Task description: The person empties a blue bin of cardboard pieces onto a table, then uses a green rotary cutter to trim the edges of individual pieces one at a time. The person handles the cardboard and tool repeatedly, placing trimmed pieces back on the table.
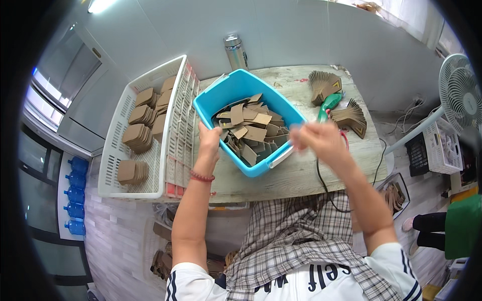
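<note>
Blue bin: plastic, open-topped, turned askew over the middle of the bench, just right of the white crate; whether it sits flat or tips slightly, I cannot tell.
Cardboard pieces: brown, loose, jumbled inside the bin; likely light and stiff, with edges that could crease under a hard squeeze.
Bin walls: probably firm and smooth, a bit slippery for bare fingers; the load looks modest, though apt to slide about.
Rim and handle: the rim seems the surest hold, one of the hands to each side; the white handle on the near right edge should also serve.
Left hand: grasping the bin's left side, thumb up by the rim, other fingers mostly hidden.
Right hand: blurred, fingers curled near the handle and the bin's right corner; contact, or anything held, cannot be made out.
Left forearm: nearly straight from below, a red beaded bracelet at the wrist.
Right forearm: slants inward from lower right, elbow bent.
</note>
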A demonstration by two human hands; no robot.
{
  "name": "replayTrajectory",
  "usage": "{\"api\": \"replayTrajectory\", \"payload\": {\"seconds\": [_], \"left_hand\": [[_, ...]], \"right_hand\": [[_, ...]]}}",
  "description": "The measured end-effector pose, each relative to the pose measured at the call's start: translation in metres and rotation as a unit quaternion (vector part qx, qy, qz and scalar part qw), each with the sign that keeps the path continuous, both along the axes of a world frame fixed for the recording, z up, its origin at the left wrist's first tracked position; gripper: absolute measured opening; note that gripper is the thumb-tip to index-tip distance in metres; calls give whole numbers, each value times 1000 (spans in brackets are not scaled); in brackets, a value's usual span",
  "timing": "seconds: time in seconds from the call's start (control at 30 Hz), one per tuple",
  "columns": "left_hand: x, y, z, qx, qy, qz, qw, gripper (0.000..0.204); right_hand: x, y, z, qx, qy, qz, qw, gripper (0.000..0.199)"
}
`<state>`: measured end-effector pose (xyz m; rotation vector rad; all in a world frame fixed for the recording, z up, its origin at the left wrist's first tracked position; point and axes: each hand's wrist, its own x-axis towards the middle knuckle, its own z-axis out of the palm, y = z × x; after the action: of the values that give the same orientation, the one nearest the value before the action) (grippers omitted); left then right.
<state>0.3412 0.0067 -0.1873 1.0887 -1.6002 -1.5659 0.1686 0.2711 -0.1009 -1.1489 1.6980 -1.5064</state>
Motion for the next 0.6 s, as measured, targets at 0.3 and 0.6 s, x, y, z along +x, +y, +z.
{"api": "replayTrajectory", "payload": {"seconds": [0.3, 0.6], "left_hand": [[-23, 10, -6, -96, 16, 102, 990, 78], [-26, 27, 7, -65, 17, 145, 987, 81]], "right_hand": [[-35, -216, -21, 319, 321, 55, 890, 120], [-6, -186, -57, 386, 129, 166, 898, 149]]}}
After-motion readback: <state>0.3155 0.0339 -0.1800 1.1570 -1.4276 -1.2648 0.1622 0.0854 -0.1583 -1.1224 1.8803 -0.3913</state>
